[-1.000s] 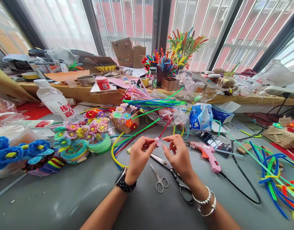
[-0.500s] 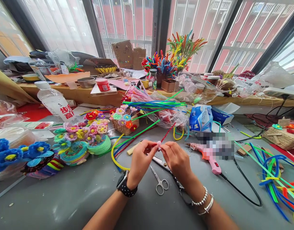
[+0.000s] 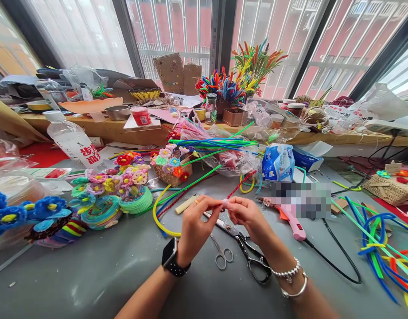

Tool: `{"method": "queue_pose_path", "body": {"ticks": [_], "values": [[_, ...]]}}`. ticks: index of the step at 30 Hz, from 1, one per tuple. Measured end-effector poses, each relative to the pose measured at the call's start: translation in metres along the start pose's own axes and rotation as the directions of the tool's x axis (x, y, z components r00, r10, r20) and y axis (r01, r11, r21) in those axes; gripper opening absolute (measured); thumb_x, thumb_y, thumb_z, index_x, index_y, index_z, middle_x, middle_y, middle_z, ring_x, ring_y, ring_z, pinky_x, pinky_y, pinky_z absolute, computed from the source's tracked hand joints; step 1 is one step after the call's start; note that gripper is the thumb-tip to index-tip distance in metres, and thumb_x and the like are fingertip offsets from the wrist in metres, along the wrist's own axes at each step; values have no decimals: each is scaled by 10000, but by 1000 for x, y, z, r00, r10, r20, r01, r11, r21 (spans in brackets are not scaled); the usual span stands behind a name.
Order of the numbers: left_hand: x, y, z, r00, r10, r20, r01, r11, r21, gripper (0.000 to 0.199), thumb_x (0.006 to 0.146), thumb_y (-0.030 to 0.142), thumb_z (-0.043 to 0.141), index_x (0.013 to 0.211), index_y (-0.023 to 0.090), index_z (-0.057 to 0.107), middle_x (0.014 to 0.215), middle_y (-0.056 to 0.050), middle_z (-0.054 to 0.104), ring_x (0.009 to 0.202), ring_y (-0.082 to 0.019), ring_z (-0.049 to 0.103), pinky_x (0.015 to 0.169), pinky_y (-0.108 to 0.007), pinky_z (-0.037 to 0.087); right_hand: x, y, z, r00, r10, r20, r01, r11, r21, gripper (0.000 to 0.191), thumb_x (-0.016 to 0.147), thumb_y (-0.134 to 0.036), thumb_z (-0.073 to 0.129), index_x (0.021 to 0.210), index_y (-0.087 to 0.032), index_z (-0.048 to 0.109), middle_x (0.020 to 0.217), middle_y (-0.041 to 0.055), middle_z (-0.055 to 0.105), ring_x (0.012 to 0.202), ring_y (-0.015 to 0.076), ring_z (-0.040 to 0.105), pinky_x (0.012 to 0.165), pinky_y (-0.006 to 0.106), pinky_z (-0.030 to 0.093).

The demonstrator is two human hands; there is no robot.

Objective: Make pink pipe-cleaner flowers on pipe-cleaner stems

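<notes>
Over the middle of the table, both hands meet at a small pale pink fuzzy pipe-cleaner piece (image 3: pixel 225 202). My left hand (image 3: pixel 196 218) is closed in a pinch on its left side. From the other side, my right hand (image 3: pixel 250 218) pinches it, its fingers curled. A red glittery pipe cleaner (image 3: pixel 241 185) sticks up and to the right from the piece; the fingertips hide where they join. Under the hands lie small silver scissors (image 3: pixel 223 258) and large black-handled scissors (image 3: pixel 253 259).
To the right lies a pink glue gun (image 3: pixel 295 223) with a black cord. Loose coloured pipe cleaners (image 3: pixel 378 239) spread at far right. Pipe-cleaner flower baskets (image 3: pixel 100 210) and a plastic bottle (image 3: pixel 72 139) stand left. A blue tissue pack (image 3: pixel 277 163) sits behind.
Both hands have shifted slightly right with the pink piece. The right hand has turned, and the red pipe cleaner leans further right. More of the large scissors shows.
</notes>
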State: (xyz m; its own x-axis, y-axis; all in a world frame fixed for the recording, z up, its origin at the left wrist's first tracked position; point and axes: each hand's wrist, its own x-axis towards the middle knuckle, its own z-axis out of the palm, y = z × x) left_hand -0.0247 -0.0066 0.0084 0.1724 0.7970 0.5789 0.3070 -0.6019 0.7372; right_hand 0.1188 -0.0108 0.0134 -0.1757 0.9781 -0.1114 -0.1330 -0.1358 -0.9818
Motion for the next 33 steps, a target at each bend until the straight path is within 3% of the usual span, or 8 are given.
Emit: {"method": "queue_pose_path", "body": {"ticks": [4, 8, 14, 20, 23, 28, 31, 33], "values": [[5, 3, -2, 939, -306, 156, 340, 892, -298, 112, 732, 251, 563, 767, 149, 592, 707, -20, 604, 646, -113, 572, 606, -214, 471, 0, -5, -8, 998, -13, 58, 14, 1000, -24, 243, 645, -378, 625, 656, -144, 559, 506, -51, 407, 458, 57, 292, 428, 219, 148], [7, 5, -2, 878, -426, 218, 479, 779, -404, 155, 700, 279, 596, 746, 131, 584, 681, -15, 603, 637, -116, 563, 605, -222, 457, 0, -4, -10, 997, -10, 76, 8, 999, 36, 262, 672, -398, 605, 640, -149, 529, 520, -53, 380, 471, 58, 265, 430, 220, 134], [6, 1, 3, 839, -479, 259, 542, 689, -482, 181, 684, 294, 614, 728, 120, 587, 656, -19, 603, 623, -113, 553, 602, -232, 447, 2, 0, -6, 998, 20, 62, -25, 996, 83, 275, 658, -376, 635, 588, -138, 517, 500, -61, 356, 466, 51, 231, 437, 224, 125], [5, -5, 4, 792, -535, 295, 588, 535, -607, 208, 653, 285, 649, 760, 116, 595, 694, -32, 618, 617, -106, 554, 619, -240, 462, 5, 5, -1, 989, 141, 49, -149, 947, 284, 260, 602, -382, 674, 636, -141, 581, 504, -69, 362, 458, 43, 233, 436, 205, 149], [6, -4, 4, 775, -547, 317, 604, 493, -626, 213, 649, 281, 653, 786, 125, 606, 745, -36, 632, 665, -113, 568, 663, -248, 463, 4, 6, 1, 989, 150, 16, -147, 935, 323, 241, 583, -366, 688, 656, -153, 603, 497, -70, 373, 455, 43, 248, 438, 198, 162], [6, -1, 4, 786, -538, 305, 593, 515, -619, 255, 640, 242, 664, 865, 145, 590, 805, -23, 633, 729, -112, 578, 715, -246, 449, 1, 4, 5, 993, 105, -61, -83, 955, 284, 240, 577, -375, 695, 608, -150, 617, 510, -54, 429, 457, 44, 274, 443, 200, 185], [9, -4, 1, 781, -557, 282, 592, 517, -619, 248, 635, 236, 670, 826, 138, 545, 706, -2, 618, 637, -97, 573, 640, -231, 449, 3, 5, 2, 995, 64, -77, -43, 968, 246, 358, 613, -501, 628, 622, -143, 633, 550, -23, 488, 450, 49, 301, 424, 207, 164], [11, -7, -4, 780, -554, 290, 595, 513, -619, 264, 630, 226, 674, 824, 146, 515, 679, 10, 612, 596, -81, 560, 597, -211, 435, 7, 7, -4, 987, 39, -156, 10, 954, 299, 456, 634, -595, 544, 602, -147, 627, 552, -11, 503, 437, 55, 323, 411, 211, 168]]}}
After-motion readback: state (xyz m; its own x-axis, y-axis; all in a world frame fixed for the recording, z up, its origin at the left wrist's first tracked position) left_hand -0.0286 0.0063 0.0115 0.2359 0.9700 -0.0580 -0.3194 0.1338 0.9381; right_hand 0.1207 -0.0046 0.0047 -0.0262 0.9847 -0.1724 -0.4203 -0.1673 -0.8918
